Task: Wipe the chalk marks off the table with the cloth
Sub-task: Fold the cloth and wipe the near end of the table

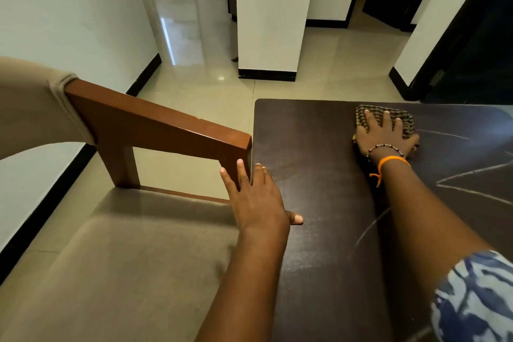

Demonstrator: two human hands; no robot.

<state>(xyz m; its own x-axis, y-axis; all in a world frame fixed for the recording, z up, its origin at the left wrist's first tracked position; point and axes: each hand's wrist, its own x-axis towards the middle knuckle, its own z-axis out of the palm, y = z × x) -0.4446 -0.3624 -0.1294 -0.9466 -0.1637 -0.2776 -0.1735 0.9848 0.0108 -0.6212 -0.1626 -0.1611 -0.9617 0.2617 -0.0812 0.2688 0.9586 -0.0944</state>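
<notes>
A dark brown table [313, 147] fills the right half of the view. White chalk lines [472, 172] cross its right side, and a fainter curved one [370, 226] runs near my right forearm. A folded checked cloth [402, 116] lies flat near the table's far edge. My right hand [385, 134] presses down on it with straight, spread fingers. My left hand [256, 197] rests flat on the table's left edge, fingers straight, touching the front post of a chair's armrest.
A chair with a beige seat [125, 258] and a brown wooden armrest [166, 125] stands tight against the table's left edge. Beyond the table lie a tiled floor [333, 64], a white pillar [269, 22] and dark doorways at the right.
</notes>
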